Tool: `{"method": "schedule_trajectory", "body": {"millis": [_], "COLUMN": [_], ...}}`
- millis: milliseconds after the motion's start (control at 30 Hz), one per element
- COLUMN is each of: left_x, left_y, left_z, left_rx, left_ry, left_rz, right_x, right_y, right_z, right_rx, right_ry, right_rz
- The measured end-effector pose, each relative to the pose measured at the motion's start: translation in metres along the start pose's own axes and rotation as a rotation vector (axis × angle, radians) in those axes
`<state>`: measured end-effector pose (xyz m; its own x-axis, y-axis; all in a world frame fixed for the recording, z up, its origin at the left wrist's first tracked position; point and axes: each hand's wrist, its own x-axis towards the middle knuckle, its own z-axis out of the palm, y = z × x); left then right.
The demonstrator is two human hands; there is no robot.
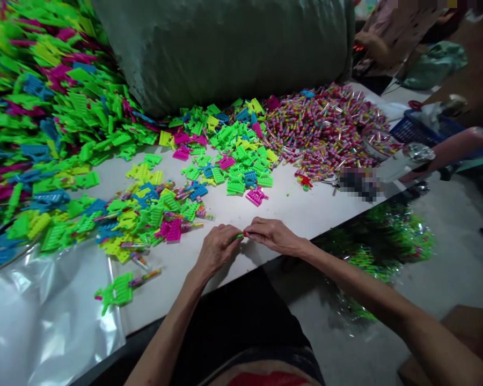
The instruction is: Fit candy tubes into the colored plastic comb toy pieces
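Note:
My left hand (218, 246) is closed in a pinch on a green plastic piece (239, 236), mostly hidden by the fingers. Fingertip to fingertip with it, my right hand (277, 236) pinches a small red-tipped piece (245, 234) against the green one. Both hands are just above the white table's front edge. To their left lies a heap of green, yellow, blue and pink plastic pieces (156, 212), several with printed tubes attached. A green piece with a tube (118, 292) lies apart, nearer me. Beyond my hands sits a pink plastic piece (256, 197).
A large pile of plastic pieces (36, 107) fills the left. Small colourful tubes (326, 128) are heaped at the back right. A dark full sack (241, 48) stands behind. Clear plastic bags (52, 316) lie front left. A co-worker's arm (376, 48) shows at top right.

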<state>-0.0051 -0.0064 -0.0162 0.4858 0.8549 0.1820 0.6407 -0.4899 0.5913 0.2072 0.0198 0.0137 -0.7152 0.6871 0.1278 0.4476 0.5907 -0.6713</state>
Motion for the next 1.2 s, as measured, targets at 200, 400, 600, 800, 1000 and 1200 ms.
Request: {"method": "schedule_trajectory", "body": {"millis": [200,400,600,800,1000,1200], "left_x": [-0.001,0.004,0.007,0.002,-0.015,-0.018], "left_y": [-0.003,-0.01,-0.015,-0.013,-0.015,-0.038], "left_z": [-0.003,-0.003,-0.002,-0.001,-0.029,-0.098], "left_rx": [-0.171,-0.24,-0.227,-0.097,0.065,0.552], "left_ry": [0.002,0.022,0.012,-0.031,0.041,0.374], "left_rz": [0.047,0.08,0.099,0.154,0.042,-0.236], "right_x": [0.0,0.001,0.005,0.007,0.02,0.086], "right_y": [-0.003,0.0,0.005,0.005,-0.007,0.018], "right_z": [0.002,0.005,0.007,0.024,0.025,-0.02], "right_rx": [-0.324,-0.59,-0.581,-0.498,-0.338,-0.425], "right_ry": [-0.059,-0.088,-0.05,-0.056,0.129,0.177], "right_rz": [-0.099,-0.253,-0.249,-0.207,-0.129,0.306]}}
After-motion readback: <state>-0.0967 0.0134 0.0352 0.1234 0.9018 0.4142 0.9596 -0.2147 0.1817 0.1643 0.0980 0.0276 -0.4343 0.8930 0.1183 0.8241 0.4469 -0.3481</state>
